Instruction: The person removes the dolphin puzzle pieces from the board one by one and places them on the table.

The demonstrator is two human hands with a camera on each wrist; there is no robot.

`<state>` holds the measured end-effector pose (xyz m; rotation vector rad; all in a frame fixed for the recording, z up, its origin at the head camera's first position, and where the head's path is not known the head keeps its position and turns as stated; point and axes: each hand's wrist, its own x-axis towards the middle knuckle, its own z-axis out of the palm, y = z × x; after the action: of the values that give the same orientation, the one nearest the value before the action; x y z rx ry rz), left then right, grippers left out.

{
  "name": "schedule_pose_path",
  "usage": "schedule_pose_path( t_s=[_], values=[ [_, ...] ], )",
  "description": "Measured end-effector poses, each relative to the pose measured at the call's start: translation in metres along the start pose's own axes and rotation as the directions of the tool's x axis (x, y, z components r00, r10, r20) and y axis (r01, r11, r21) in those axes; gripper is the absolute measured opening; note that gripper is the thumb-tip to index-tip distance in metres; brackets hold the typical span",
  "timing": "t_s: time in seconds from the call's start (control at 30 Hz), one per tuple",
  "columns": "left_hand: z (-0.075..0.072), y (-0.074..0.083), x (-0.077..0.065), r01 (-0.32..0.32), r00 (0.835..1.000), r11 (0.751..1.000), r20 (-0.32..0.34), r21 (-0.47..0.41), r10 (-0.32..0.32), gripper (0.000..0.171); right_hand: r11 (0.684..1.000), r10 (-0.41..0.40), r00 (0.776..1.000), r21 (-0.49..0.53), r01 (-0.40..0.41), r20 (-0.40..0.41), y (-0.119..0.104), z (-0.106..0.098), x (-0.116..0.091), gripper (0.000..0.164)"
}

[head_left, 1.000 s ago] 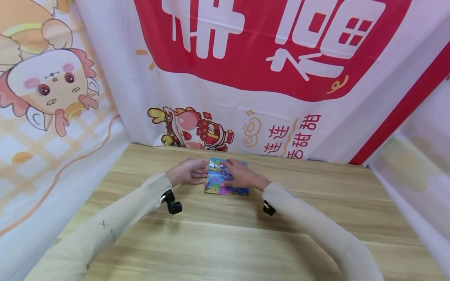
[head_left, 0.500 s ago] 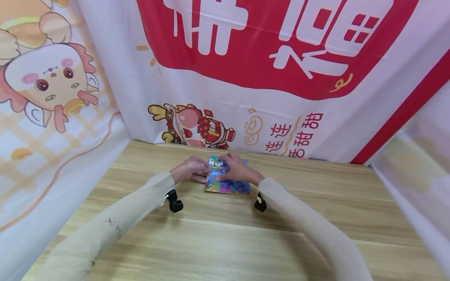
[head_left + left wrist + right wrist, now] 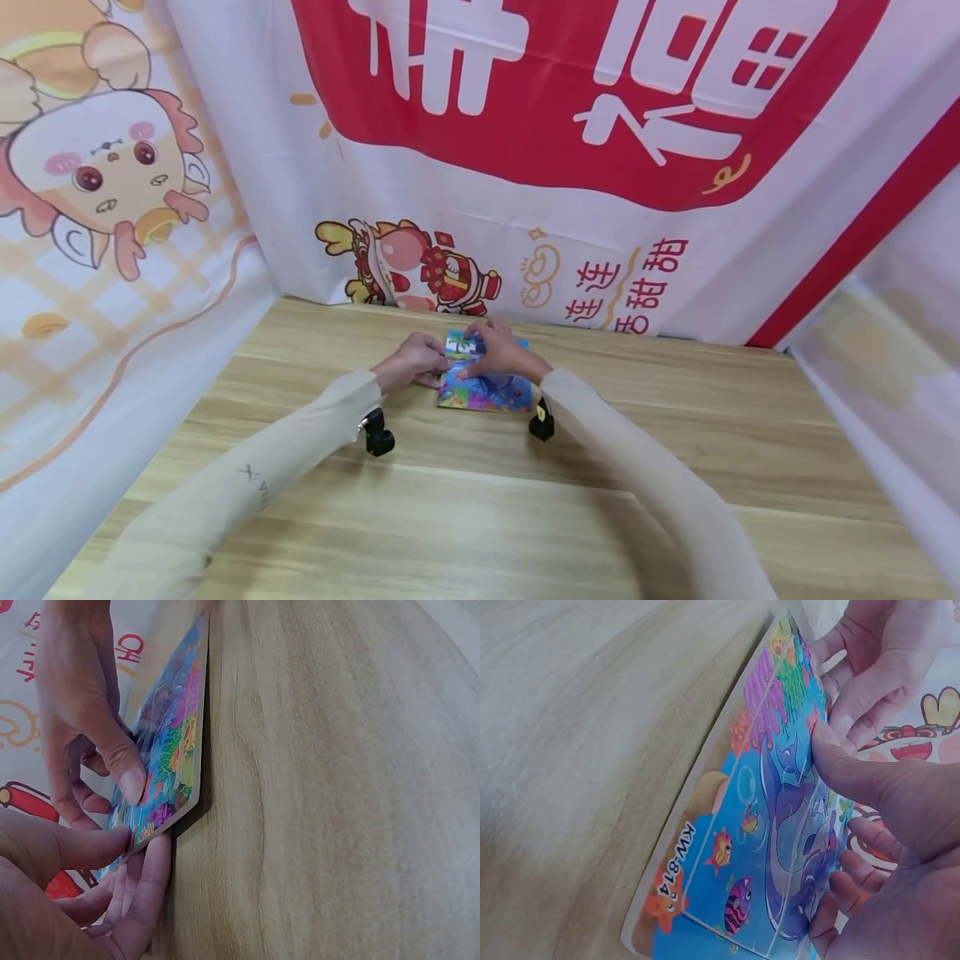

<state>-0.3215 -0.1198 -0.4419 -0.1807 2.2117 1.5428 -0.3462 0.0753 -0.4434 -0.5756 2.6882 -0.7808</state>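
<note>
A flat rectangular board with a glossy sea picture, which looks like a picture puzzle, lies near the back of the wooden table. Dolphins, fish, coral and the print "KW-814" show on its face in the right wrist view. My left hand pinches the board's left edge; the left wrist view has its thumb on top and fingers beneath. Over the picture, my right hand has its thumb touching the surface close to the left hand, its other fingers bent and spread along the far side.
A wooden table stretches around the board. Behind it hangs a white and red printed cloth, with a cartoon-printed cloth on the left. Small black cameras are strapped at both wrists.
My left hand has moved right onto the board's edge and now pinches it. The right hand has slid slightly left, its fingers drawing in over the picture.
</note>
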Motion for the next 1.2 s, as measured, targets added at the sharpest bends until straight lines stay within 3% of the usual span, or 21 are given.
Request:
schedule_pose_path(
  t_s=[0.27,0.53,0.87,1.07,1.2],
  values=[
    [0.0,-0.001,-0.002,-0.033,0.999,0.999,-0.004,0.01,0.033,0.03,0.995,0.031,0.999,0.091,-0.032,0.013,-0.005,-0.003,0.002,0.065],
    [0.003,-0.004,-0.002,-0.042,0.999,0.999,-0.029,0.027,0.043,0.032,0.993,0.071,0.997,0.099,-0.069,-0.017,-0.009,-0.004,0.008,0.062],
    [0.003,-0.007,-0.005,-0.058,0.998,0.998,-0.037,0.014,0.058,0.03,0.989,-0.11,0.986,0.08,0.12,-0.122,-0.007,0.004,0.007,0.049],
    [0.003,-0.007,-0.005,-0.058,0.998,0.998,-0.013,0.014,0.058,0.025,0.96,-0.177,0.958,0.178,0.219,-0.225,-0.003,0.009,0.004,0.03],
    [0.004,-0.007,-0.005,-0.06,0.998,0.998,-0.01,0.026,0.06,0.025,0.928,-0.131,0.957,0.309,0.21,-0.259,0.001,0.011,0.003,0.024]
  ],
)
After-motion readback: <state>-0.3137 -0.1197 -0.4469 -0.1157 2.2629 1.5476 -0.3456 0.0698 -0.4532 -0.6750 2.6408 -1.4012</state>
